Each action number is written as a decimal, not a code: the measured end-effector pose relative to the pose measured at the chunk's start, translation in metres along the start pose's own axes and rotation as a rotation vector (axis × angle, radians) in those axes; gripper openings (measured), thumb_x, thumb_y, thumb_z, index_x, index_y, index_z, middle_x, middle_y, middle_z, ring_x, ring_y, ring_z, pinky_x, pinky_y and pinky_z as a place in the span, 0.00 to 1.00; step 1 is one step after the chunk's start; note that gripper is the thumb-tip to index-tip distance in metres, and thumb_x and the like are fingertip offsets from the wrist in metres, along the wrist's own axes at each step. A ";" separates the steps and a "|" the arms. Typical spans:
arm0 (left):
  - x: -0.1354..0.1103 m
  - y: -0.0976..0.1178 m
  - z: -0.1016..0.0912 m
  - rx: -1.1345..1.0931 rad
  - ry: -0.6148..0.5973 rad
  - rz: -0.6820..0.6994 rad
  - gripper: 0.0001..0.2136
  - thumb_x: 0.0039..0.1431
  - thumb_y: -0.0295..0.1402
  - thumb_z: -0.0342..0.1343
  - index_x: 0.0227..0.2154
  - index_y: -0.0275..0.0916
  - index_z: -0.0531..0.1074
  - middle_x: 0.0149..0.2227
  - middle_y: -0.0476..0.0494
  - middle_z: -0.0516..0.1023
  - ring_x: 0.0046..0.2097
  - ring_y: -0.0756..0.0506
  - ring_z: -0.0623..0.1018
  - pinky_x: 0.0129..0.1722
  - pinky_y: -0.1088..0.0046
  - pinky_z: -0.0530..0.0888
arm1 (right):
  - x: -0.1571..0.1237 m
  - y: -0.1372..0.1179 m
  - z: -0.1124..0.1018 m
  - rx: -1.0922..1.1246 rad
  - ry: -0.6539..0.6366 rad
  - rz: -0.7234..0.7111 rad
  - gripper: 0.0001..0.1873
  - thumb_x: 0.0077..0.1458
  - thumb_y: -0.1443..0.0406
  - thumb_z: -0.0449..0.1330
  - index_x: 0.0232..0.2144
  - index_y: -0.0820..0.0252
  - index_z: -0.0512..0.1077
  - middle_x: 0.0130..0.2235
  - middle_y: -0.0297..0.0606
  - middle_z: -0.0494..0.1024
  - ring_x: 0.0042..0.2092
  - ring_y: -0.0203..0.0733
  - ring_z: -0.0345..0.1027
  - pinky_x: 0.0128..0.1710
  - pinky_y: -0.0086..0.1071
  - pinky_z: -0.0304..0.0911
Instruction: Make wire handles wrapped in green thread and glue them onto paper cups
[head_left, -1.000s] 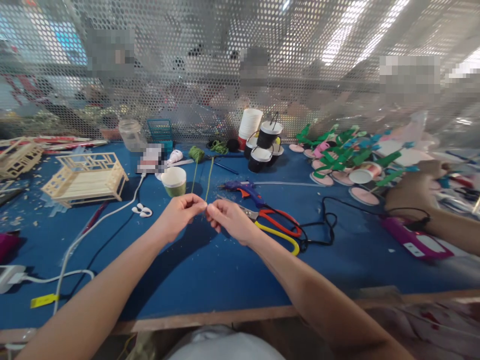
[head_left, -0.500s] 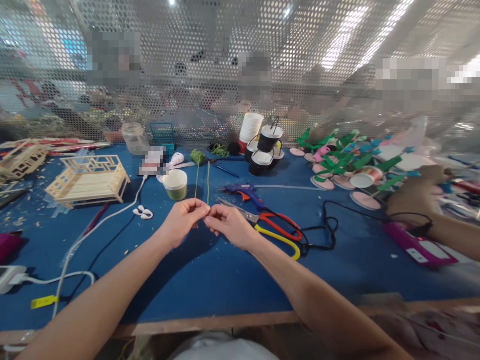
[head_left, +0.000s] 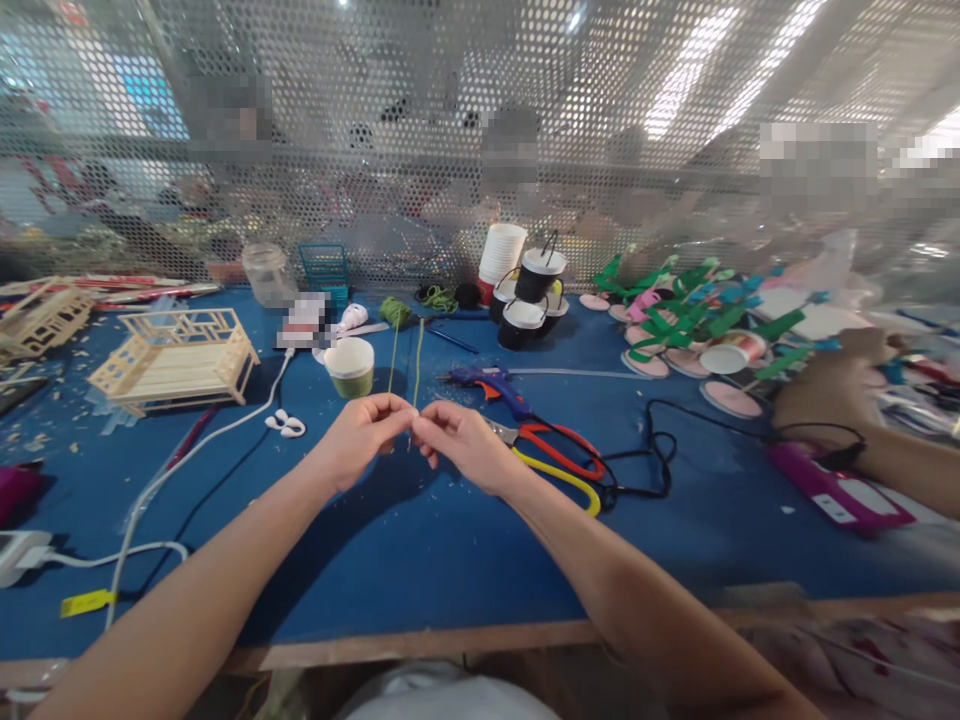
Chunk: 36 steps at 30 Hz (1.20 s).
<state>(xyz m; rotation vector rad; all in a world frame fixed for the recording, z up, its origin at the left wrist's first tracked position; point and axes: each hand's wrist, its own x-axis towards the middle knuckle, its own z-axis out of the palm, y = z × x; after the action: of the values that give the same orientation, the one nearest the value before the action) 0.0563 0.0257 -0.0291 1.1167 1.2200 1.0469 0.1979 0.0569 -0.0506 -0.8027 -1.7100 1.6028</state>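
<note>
Green yarn runs in two strands from my fingers toward a small green ball of yarn. My left hand pinches the yarn between thumb and forefinger. Touching it at the fingertips, my right hand also pinches the yarn, and a short end hangs below. Just behind my left hand stands a white paper cup with green wrapped round its lower part. Scissors with red and yellow handles lie beside my right hand, their blades partly hidden by it. A blue glue gun lies behind them.
Black-wrapped cups and a stack of white cups stand at the back. Small wooden furniture and a white cable are on the left. Green paper pieces on pink discs, another person's arm and a purple power strip are on the right.
My right hand has shifted slightly left and up, now covering more of the scissor blades. A short yarn end now shows below my fingertips. Both hands still pinch the yarn.
</note>
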 end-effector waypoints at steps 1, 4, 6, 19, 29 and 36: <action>-0.001 0.001 0.000 0.021 -0.025 -0.013 0.10 0.44 0.37 0.55 0.20 0.34 0.64 0.17 0.56 0.60 0.18 0.57 0.56 0.18 0.79 0.52 | 0.001 0.000 -0.002 0.021 0.016 -0.019 0.12 0.49 0.58 0.53 0.26 0.62 0.63 0.22 0.29 0.64 0.22 0.29 0.58 0.21 0.25 0.58; -0.003 0.003 0.001 0.110 -0.091 -0.031 0.11 0.44 0.38 0.55 0.19 0.35 0.63 0.17 0.56 0.59 0.19 0.57 0.56 0.18 0.79 0.52 | 0.002 -0.001 -0.005 0.097 0.050 -0.068 0.12 0.49 0.57 0.54 0.32 0.60 0.64 0.24 0.29 0.65 0.23 0.29 0.59 0.20 0.24 0.58; -0.004 0.002 0.002 0.174 -0.116 -0.032 0.12 0.45 0.38 0.54 0.18 0.35 0.63 0.17 0.56 0.58 0.19 0.56 0.56 0.19 0.79 0.53 | 0.003 0.000 -0.006 0.123 0.060 -0.070 0.11 0.48 0.58 0.55 0.29 0.61 0.64 0.22 0.28 0.64 0.21 0.28 0.58 0.19 0.24 0.57; -0.003 0.008 -0.006 0.377 -0.239 0.111 0.06 0.48 0.33 0.51 0.26 0.35 0.65 0.22 0.53 0.63 0.25 0.54 0.61 0.26 0.77 0.59 | 0.002 0.000 -0.006 0.329 0.066 0.054 0.12 0.44 0.59 0.59 0.21 0.62 0.63 0.19 0.28 0.66 0.20 0.26 0.58 0.19 0.23 0.54; -0.003 0.009 -0.002 0.497 -0.127 0.205 0.07 0.48 0.34 0.49 0.22 0.35 0.64 0.19 0.54 0.61 0.22 0.54 0.59 0.22 0.78 0.58 | 0.002 0.000 -0.005 0.273 0.107 0.036 0.14 0.44 0.58 0.58 0.21 0.62 0.62 0.19 0.27 0.64 0.20 0.26 0.57 0.19 0.23 0.53; -0.004 0.012 -0.004 0.526 -0.151 0.166 0.08 0.48 0.34 0.50 0.23 0.34 0.65 0.19 0.54 0.61 0.22 0.54 0.60 0.22 0.78 0.58 | 0.003 0.001 -0.007 0.017 0.162 -0.048 0.12 0.48 0.58 0.54 0.22 0.60 0.61 0.18 0.26 0.62 0.19 0.27 0.56 0.19 0.24 0.55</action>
<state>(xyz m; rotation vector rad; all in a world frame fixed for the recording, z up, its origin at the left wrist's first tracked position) 0.0515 0.0243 -0.0169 1.6937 1.3341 0.7589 0.2019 0.0638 -0.0508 -0.8528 -1.5878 1.4769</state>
